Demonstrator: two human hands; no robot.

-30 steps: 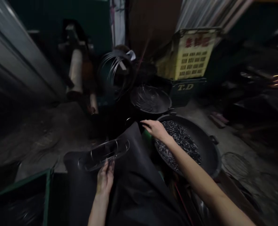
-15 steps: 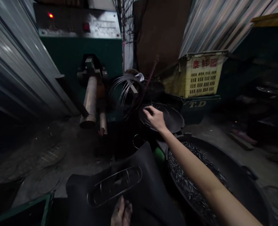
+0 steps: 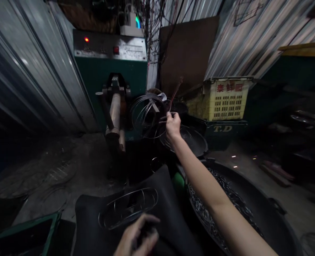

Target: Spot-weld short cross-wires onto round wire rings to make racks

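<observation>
My right hand (image 3: 172,124) is stretched out beside a loose coil of thin metal wire (image 3: 146,113). Its fingers are closed in a pinch at the lower end of a thin reddish rod (image 3: 176,91); whether they grip the rod, a wire or something smaller, I cannot make out. A dark shallow pan (image 3: 197,140) lies beneath that hand. Low in the view my left hand (image 3: 138,234) is open, fingers curved and apart, slightly blurred. Just beyond it, a long oval loop of thin wire (image 3: 156,201) rests on the dark cloth (image 3: 88,209) over my lap.
A green machine (image 3: 88,71) with a lit red lamp and a metal tube (image 3: 115,110) stands ahead. At the right is a large black pan (image 3: 269,220) with many small metal pieces. A yellow crate (image 3: 229,103) stands behind, and a green-edged bin (image 3: 50,231) is at lower left.
My right hand has moved from over the shallow pan up and left to the reddish rod and wire coil. My left hand has risen and its fingers have spread. The view has tilted up.
</observation>
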